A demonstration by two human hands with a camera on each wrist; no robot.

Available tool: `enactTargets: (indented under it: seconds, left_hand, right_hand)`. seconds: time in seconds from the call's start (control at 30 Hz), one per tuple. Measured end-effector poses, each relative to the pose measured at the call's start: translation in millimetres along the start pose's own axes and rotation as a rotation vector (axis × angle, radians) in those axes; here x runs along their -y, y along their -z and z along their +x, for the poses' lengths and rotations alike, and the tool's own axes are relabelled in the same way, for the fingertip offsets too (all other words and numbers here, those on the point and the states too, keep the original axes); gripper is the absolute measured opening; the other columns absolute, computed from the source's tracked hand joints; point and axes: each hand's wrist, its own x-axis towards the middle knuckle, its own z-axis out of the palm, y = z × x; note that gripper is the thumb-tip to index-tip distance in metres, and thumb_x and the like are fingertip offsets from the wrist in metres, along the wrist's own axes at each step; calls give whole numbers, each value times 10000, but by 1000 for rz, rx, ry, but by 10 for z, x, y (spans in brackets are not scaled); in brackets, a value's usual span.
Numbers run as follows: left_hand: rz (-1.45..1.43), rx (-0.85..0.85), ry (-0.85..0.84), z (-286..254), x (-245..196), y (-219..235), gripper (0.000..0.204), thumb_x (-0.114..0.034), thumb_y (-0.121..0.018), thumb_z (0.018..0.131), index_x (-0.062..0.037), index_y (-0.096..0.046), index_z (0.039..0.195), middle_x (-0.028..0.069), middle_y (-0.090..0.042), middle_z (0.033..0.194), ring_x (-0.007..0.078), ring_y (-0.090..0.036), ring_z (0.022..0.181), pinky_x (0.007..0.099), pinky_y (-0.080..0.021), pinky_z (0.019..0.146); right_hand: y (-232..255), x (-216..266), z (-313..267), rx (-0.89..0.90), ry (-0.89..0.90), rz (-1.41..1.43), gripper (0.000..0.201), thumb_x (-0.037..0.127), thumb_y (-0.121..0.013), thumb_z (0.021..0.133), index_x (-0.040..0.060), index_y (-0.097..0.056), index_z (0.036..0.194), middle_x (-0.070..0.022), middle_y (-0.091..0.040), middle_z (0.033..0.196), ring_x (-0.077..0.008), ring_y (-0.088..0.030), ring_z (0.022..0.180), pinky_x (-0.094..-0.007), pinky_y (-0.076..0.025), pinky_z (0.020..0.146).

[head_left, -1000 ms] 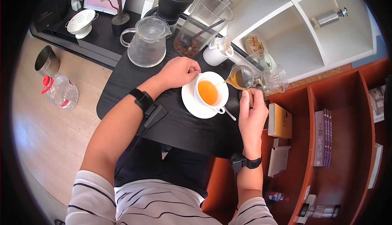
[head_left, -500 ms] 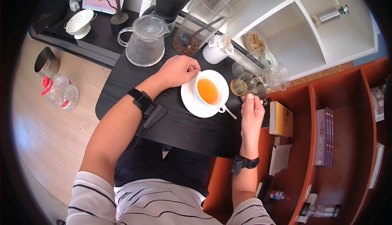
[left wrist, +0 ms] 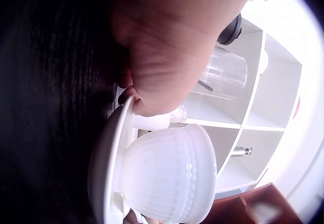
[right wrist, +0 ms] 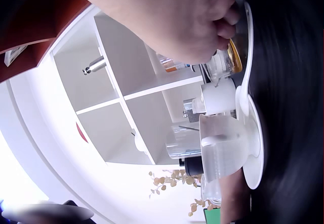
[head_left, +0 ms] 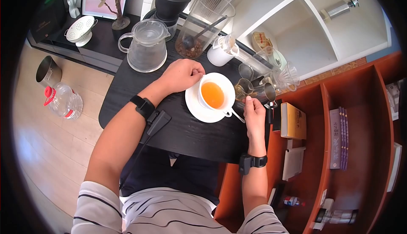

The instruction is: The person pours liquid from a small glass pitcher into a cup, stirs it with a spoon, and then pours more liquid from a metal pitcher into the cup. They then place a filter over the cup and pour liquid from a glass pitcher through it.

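Observation:
A white cup (head_left: 213, 95) of amber liquid stands on a white saucer (head_left: 192, 107), with a spoon (right wrist: 247, 57) lying along the saucer's right side. My left hand (head_left: 181, 75) has its fingers curled at the far left of the saucer, and in the left wrist view its fingertips pinch the rim. To the right of the cup, my right hand (head_left: 255, 114) holds a small glass pitcher (head_left: 243, 87) by its handle. The pitcher is upright, low over the black table, with some amber liquid at its bottom in the right wrist view. The fingers hide its handle.
Behind the cup stand a lidded glass jug (head_left: 147, 47), a black grinder (head_left: 171, 0), a tall clear container (head_left: 207, 26) with a dark scoop, and a white mug (head_left: 220, 55). A metal cup (head_left: 266, 91) and glassware (head_left: 286, 78) crowd the right edge beside a red-brown bookshelf (head_left: 313, 128).
The pitcher was tilted over the cup with a thin stream running in; it has come upright and moved right, away from the cup. The left hand has stayed at the saucer.

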Motion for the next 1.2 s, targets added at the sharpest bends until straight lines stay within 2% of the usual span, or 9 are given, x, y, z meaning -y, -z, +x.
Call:
enactTargets:
  seconds: [0.23, 0.47, 0.53, 0.57, 0.63, 0.77, 0.87, 0.97, 1.2]
  left_hand:
    - [7, -6, -11, 5, 17, -12, 219, -192, -672, 895, -45, -794, 1001, 125, -766, 854, 296, -744, 813, 401, -573, 774]
    - [10, -3, -4, 0, -1, -1, 216, -196, -681, 898, -44, -793, 1002, 121, -764, 849, 287, -744, 806, 395, -572, 768]
    - [7, 2, -5, 3, 0, 1, 214, -195, -686, 898, -43, -792, 1003, 119, -763, 845, 280, -743, 799, 390, -570, 763]
    - [7, 2, -5, 1, -1, 0, 214, -195, -686, 898, -43, -792, 1003, 119, -763, 845, 280, -743, 799, 390, -570, 763]
    - [10, -4, -10, -6, -6, 2, 212, -194, -687, 897, -41, -792, 1000, 119, -762, 843, 278, -740, 792, 387, -568, 756]
    - [-15, -12, -17, 3, 33, -16, 212, -193, -688, 896, -40, -792, 998, 119, -762, 843, 279, -739, 789, 387, -567, 752]
    - [-26, -6, -19, 6, 43, -22, 213, -193, -686, 896, -39, -793, 997, 121, -762, 843, 278, -740, 789, 388, -567, 752]
    - [-2, -5, -20, 3, 25, -10, 212, -190, -681, 896, -43, -794, 999, 123, -761, 839, 279, -740, 787, 388, -568, 753]
    - [-32, -7, -26, 4, 39, -19, 212, -189, -674, 895, -45, -793, 995, 120, -761, 831, 284, -741, 783, 392, -569, 749]
  right_hand:
    - [113, 30, -114, 54, -141, 28, 361, 373, -590, 1117, 38, -720, 1081, 54, -555, 717, -28, -434, 577, -207, -299, 498]
    - [253, 83, -138, 114, -241, 59, 383, 382, -569, 1125, 34, -722, 1080, 41, -572, 713, -38, -437, 560, -199, -300, 494]
    - [281, 36, -120, 184, -264, 183, 377, 349, -563, 1132, 15, -712, 1041, 32, -573, 718, -41, -450, 559, -212, -319, 480]
    - [283, 11, -113, 183, -263, 183, 377, 349, -563, 1132, 15, -712, 1041, 32, -573, 718, -41, -450, 559, -212, -319, 480]
    - [274, -10, -107, 196, -276, 354, 353, 325, -560, 1135, 15, -700, 1037, 41, -558, 718, -41, -432, 553, -210, -300, 472]
    - [250, 66, -153, 162, -272, 399, 335, 312, -570, 1132, 16, -690, 1035, 48, -542, 718, -39, -421, 558, -208, -296, 483]
    - [229, 194, -209, 111, -212, 420, 330, 318, -585, 1124, 19, -691, 1032, 51, -538, 721, -34, -423, 570, -206, -291, 499]
    - [206, 360, -275, 56, -80, 323, 298, 294, -571, 1131, 29, -690, 1061, 58, -524, 719, -31, -410, 579, -208, -286, 516]
    - [150, 633, -469, 69, 47, 237, 299, 285, -603, 1116, 6, -700, 1069, 53, -519, 714, -33, -408, 588, -211, -284, 526]
